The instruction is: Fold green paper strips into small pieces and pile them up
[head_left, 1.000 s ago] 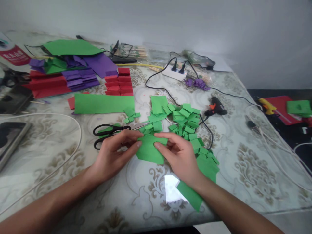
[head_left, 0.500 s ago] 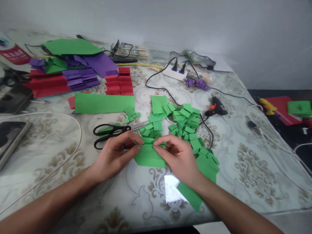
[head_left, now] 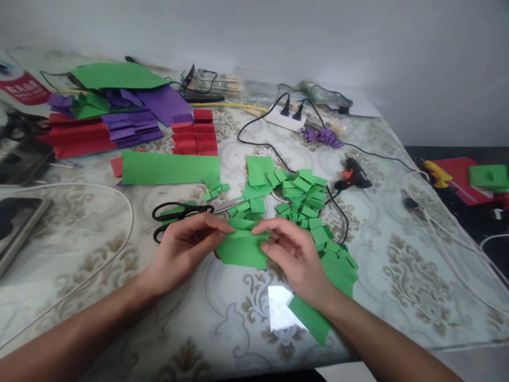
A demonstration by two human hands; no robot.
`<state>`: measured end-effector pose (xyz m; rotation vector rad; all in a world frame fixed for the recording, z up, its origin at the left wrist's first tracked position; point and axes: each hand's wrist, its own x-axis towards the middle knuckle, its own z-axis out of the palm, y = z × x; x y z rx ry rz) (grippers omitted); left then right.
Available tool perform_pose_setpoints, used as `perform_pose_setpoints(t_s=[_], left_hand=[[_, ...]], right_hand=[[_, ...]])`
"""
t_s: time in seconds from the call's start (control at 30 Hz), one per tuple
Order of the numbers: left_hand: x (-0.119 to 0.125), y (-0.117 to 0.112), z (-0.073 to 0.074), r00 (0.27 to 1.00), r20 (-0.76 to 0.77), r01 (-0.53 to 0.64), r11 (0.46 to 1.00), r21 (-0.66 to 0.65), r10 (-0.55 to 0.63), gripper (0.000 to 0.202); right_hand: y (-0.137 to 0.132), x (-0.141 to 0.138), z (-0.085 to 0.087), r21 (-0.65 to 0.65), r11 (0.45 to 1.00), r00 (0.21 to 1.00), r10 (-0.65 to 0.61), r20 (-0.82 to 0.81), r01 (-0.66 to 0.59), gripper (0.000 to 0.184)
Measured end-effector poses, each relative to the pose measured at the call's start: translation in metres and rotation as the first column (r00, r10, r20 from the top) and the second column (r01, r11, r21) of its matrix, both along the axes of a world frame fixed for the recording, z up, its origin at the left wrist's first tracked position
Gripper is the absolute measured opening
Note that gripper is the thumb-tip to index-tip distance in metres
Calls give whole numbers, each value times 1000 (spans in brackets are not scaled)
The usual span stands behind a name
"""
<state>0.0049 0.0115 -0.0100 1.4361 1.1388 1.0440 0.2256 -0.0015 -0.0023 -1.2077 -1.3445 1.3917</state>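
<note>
A green paper piece [head_left: 242, 248] is held just above the patterned table [head_left: 119, 297] in front of me, its top edge folded over. My left hand [head_left: 186, 249] pinches its upper left edge, fingers closed on it. Its upper right edge is pinched by my right hand [head_left: 292, 254]. Black-handled scissors [head_left: 178, 217] lie just behind my left hand. A heap of small folded green pieces [head_left: 302, 196] lies behind and to the right of my right hand.
A long green strip [head_left: 169, 168], red folded pieces [head_left: 194, 135] and purple and green sheets [head_left: 127, 103] lie at the back left. A black glue gun [head_left: 353, 175], a white power strip [head_left: 284, 119] and cables sit at the right. A phone [head_left: 16, 223] lies at the left edge.
Both hands have folded the paper's top edge over and lifted the piece slightly off the table; the fingertips moved from lying flat on it to pinching the folded edge.
</note>
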Motion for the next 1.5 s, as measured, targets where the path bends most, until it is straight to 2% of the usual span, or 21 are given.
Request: perform_pose_setpoints(t_s=[0.13, 0.27, 0.43, 0.53, 0.67, 0.83, 0.93, 1.27, 1.4, 1.5], left_hand=[[-1, -4, -3, 993, -119, 12, 991, 130, 3, 13], [-2, -7, -5, 978, -205, 109, 943, 314, -44, 17], [-4, -9, -8, 963, -261, 176, 904, 390, -75, 19], [-6, -12, -11, 967, -244, 160, 924, 348, -76, 22], [-7, -15, -14, 975, -203, 134, 967, 216, -90, 37], [-2, -12, -11, 963, -259, 128, 975, 180, -78, 8], [1, -10, -10, 964, -255, 120, 980, 161, -76, 14], [-2, -11, -11, 979, -149, 145, 989, 38, -138, 16], [0, -11, -9, 982, -142, 136, 990, 45, -128, 15], [2, -11, -9, 984, -150, 107, 993, 57, -97, 16]], right_hand=[[-2, -1, 1, -43, 999, 998, 11, -62, -14, 26], [1, -5, -4, -80, 997, 999, -24, -25, 22, 35], [1, -5, -8, -68, 998, 992, -5, 127, 14, 20], [0, -6, -9, -49, 997, 991, -45, 124, 51, 18], [-2, -7, -10, -3, 996, 991, -83, 106, 84, 13], [-4, -7, -13, 86, 990, 986, -120, 111, 111, 11], [-4, -7, -12, 100, 987, 983, -134, 123, 123, 12], [-5, -6, -10, 106, 985, 981, -146, 130, 132, 10], [-5, -6, -12, 148, 980, 976, -152, 155, 129, 9], [-5, -7, -12, 125, 983, 976, -156, 150, 137, 12]])
